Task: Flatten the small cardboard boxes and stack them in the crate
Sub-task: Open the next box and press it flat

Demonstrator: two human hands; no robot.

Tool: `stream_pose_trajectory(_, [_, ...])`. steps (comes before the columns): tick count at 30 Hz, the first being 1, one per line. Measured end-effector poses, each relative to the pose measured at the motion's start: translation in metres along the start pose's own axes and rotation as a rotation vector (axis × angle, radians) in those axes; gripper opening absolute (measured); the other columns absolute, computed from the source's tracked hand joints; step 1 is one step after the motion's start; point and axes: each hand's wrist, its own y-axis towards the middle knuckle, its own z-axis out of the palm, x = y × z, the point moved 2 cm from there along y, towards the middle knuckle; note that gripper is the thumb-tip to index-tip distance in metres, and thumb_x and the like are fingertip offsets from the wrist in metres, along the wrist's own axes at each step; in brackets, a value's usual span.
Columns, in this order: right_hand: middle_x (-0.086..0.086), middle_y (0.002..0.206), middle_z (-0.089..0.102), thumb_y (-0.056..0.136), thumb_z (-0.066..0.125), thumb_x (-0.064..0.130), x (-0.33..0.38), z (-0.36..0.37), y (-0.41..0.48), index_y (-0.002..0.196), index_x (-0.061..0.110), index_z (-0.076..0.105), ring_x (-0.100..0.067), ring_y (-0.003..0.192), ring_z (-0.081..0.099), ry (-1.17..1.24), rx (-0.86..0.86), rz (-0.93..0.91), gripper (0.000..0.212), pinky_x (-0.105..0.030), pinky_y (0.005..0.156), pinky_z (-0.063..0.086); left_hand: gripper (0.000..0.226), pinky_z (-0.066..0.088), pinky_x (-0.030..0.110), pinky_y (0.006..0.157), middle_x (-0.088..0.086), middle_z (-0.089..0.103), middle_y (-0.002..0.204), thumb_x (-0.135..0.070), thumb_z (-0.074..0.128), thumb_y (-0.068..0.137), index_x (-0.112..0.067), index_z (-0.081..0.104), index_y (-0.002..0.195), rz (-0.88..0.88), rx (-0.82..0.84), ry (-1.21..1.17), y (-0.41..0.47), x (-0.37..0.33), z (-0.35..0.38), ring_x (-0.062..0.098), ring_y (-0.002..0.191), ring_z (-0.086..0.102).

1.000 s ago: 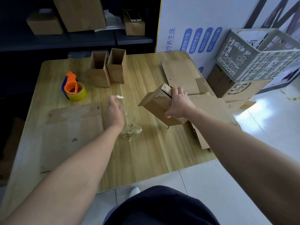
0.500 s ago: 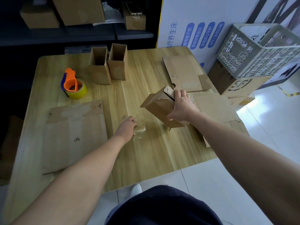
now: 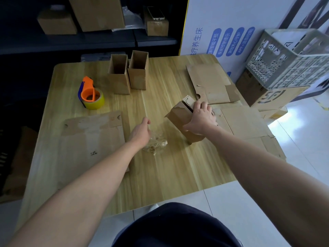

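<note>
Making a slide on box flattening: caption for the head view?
Right hand grips a tilted cardboard box on the table; left hand lies beside crumpled clear plastic.

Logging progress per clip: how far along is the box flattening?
Done: several flattened sheets lie on the table. In hand: the right hand grips a tilted box, not yet flat. Left: two upright boxes to flatten, and stacking; what the crate holds is unclear.

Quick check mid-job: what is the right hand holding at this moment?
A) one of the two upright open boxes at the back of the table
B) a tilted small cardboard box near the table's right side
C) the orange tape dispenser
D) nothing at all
B: the right hand grips the tilted small cardboard box, with its fingers curled over the box's upper edge.
</note>
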Motion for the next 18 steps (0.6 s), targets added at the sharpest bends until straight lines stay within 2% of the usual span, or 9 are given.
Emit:
stream_pose_trajectory(3, [-0.008,0.133,0.031,0.061,0.08,0.046,0.0,0.001,0.001,0.141,0.011,0.02,-0.029,0.122,0.032,-0.004,0.004,0.011,0.107,-0.044,0.092,0.039,0.042,0.044,0.027,0.046,0.002,0.059,0.092,-0.003,0.05,0.092,-0.02,0.044,0.13,-0.001,-0.14,0.024,0.006,0.0,-0.009,0.014,0.062,0.056])
stream_pose_trajectory(4, [-0.008,0.134,0.03,0.062,0.08,0.047,0.0,0.001,0.001,0.142,0.012,0.019,-0.03,0.123,0.031,-0.002,0.005,0.018,0.106,-0.044,0.093,0.038,0.048,0.045,0.026,0.047,0.005,0.057,0.105,-0.003,0.055,0.09,-0.021,0.042,0.132,0.013,-0.137,0.031,0.007,0.0,-0.01,0.015,0.066,0.058])
stream_pose_trajectory(6, [-0.009,0.135,0.03,0.063,0.08,0.047,0.0,0.002,0.001,0.142,0.012,0.02,-0.03,0.124,0.031,0.007,0.002,0.028,0.105,-0.045,0.095,0.038,0.052,0.05,0.027,0.056,0.01,0.043,0.13,-0.004,0.062,0.086,-0.02,0.041,0.131,0.014,-0.094,0.068,0.007,0.0,-0.009,0.019,0.079,0.06])
stream_pose_trajectory(7, [-0.009,0.135,0.03,0.063,0.08,0.047,0.0,0.002,0.001,0.142,0.013,0.02,-0.03,0.124,0.031,0.013,0.0,0.031,0.105,-0.045,0.096,0.037,0.047,0.053,0.03,0.063,0.009,0.041,0.131,-0.006,0.065,0.085,-0.017,0.044,0.127,-0.002,-0.072,0.079,0.008,0.002,-0.007,0.02,0.083,0.059])
stream_pose_trajectory(9, [-0.009,0.135,0.031,0.063,0.08,0.047,0.0,0.004,0.0,0.142,0.013,0.021,-0.031,0.123,0.031,0.012,-0.004,0.033,0.104,-0.046,0.096,0.037,0.031,0.053,0.033,0.074,0.009,0.054,0.119,-0.007,0.065,0.086,-0.012,0.055,0.115,-0.032,-0.035,0.058,0.009,0.005,-0.001,0.022,0.087,0.059])
stream_pose_trajectory(11, [-0.009,0.133,0.032,0.063,0.08,0.047,0.0,0.005,0.0,0.141,0.014,0.022,-0.031,0.122,0.032,0.009,-0.008,0.024,0.103,-0.047,0.097,0.036,0.018,0.053,0.034,0.076,0.01,0.063,0.104,-0.003,0.059,0.088,-0.01,0.061,0.105,-0.058,-0.033,-0.036,0.01,0.006,0.0,0.024,0.088,0.061])
stream_pose_trajectory(16, [-0.008,0.133,0.032,0.062,0.08,0.046,0.004,0.005,0.003,0.141,0.016,0.022,-0.031,0.123,0.033,0.002,0.002,0.007,0.103,-0.047,0.096,0.037,0.025,0.057,0.043,0.073,0.012,0.059,0.099,0.007,0.036,0.092,-0.008,0.056,0.093,-0.152,-0.06,-0.371,0.016,-0.007,-0.01,0.021,0.067,0.062])
stream_pose_trajectory(18, [-0.008,0.134,0.032,0.062,0.08,0.046,0.006,0.006,0.004,0.142,0.017,0.021,-0.031,0.122,0.033,-0.001,0.008,0.002,0.103,-0.047,0.095,0.037,0.024,0.054,0.038,0.08,0.011,0.06,0.105,0.003,0.038,0.093,-0.006,0.06,0.099,-0.14,-0.114,-0.273,0.019,-0.012,-0.017,0.024,0.083,0.062])
